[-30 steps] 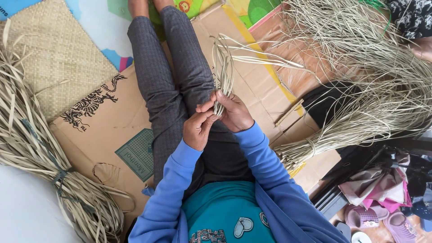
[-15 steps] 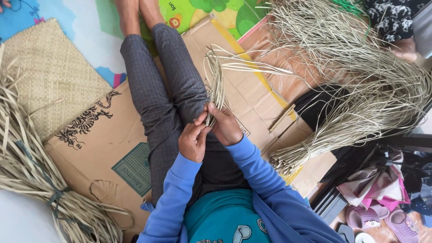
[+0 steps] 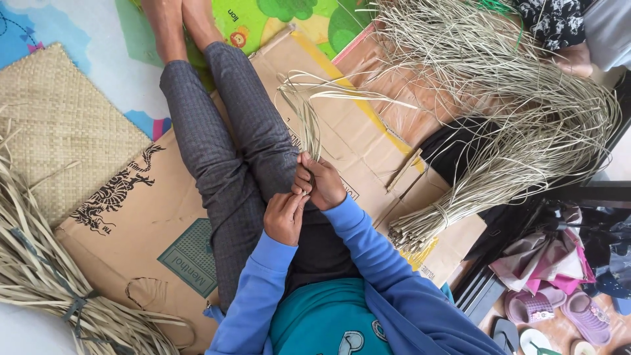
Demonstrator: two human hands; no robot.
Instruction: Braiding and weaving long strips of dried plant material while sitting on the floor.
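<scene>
Under your legs lies the flattened cardboard, the widest thing about you; take it as the landmark. Off its right edge a big fan of dry reeds spreads out, bound near its lower end; off its left edge a woven mat lies above a tied bundle of flat strips. Beyond its far end shows a bright play mat.

Over the middle of the cardboard, on your lap, your right hand is closed round the base of a small tuft of strands, which rise and bend away to the right. Your left hand sits just below, fingertips pinched at the same base. You seem to be gathering or splitting strands; the next move likely calls for a firm right grip while the left picks out one strand.

On the cardboard itself: a black dragon-like print at left, a dark green square panel near your left knee, a yellow stripe along the right side.
</scene>
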